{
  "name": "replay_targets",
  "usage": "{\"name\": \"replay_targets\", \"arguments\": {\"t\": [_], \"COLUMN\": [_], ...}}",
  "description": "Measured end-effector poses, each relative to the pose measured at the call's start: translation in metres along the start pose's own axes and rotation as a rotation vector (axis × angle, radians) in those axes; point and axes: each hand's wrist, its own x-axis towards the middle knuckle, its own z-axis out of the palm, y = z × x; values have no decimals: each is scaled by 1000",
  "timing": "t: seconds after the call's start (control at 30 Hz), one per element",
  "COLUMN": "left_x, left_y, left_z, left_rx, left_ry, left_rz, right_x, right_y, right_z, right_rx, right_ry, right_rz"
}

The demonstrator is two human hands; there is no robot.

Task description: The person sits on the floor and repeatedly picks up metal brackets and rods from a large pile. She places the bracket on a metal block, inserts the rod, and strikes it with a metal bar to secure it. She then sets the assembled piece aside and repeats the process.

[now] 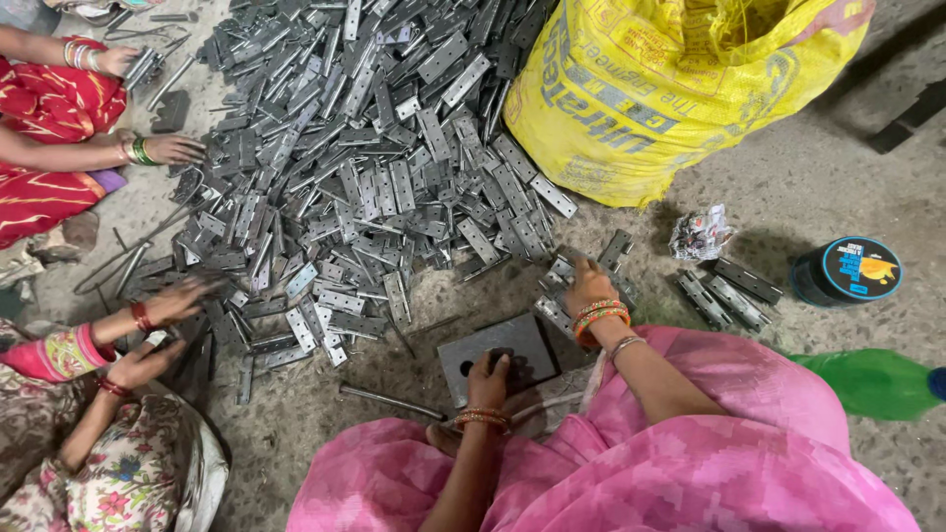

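Pink cloth point(690, 463) over the knees fills the near edge. Just beyond it the left hand point(488, 379) rests fingers-down on a flat grey steel block point(498, 350) on the floor, pressing rather than gripping. The right hand point(589, 286), slightly farther and to the right, closes its fingertips on a hinge plate point(564, 268) whose long axis runs far-left to near-right. Hinges point(365, 167) lie heaped farther left; a yellow sack point(670, 89) stands far right. Other people's hands point(172, 148) work at the left.
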Motion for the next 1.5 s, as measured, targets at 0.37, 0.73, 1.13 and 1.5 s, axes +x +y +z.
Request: {"name": "replay_targets", "arguments": {"t": [0.37,0.73,1.13,1.5], "left_x": [116,177,97,9], "left_y": [98,153,74,44], "left_z": [30,76,2,-20], "left_rx": [637,600,-355,1264], "left_ry": [417,620,260,285], "left_rz": [-98,-401,76,231], "right_x": [-13,10,25,26], "right_y": [-34,-30,-14,8], "right_z": [-31,-51,-15,24], "right_rx": [532,1004,970,760], "right_ry": [266,174,173,83], "right_rz": [-144,42,-9,31]}}
